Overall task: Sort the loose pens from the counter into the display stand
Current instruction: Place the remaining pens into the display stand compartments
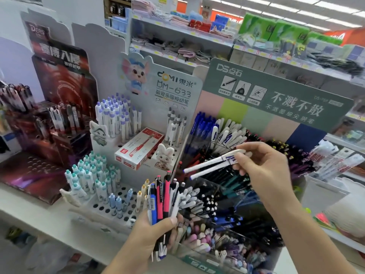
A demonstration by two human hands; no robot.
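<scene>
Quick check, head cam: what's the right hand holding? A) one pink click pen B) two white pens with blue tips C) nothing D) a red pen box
B: the right hand pinches two white pens with blue tips over the display stand's compartments, while the left hand grips the mixed bundle of pens.

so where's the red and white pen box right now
In the head view, the red and white pen box lies left of centre on the white mouse-themed display stand, between purple-capped pens and a rabbit figure.

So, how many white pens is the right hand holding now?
2. Both white pens are pinched in the right hand, side by side, blue tips pointing left and down, above the clear display stand. None seems hidden behind the fingers.
</scene>
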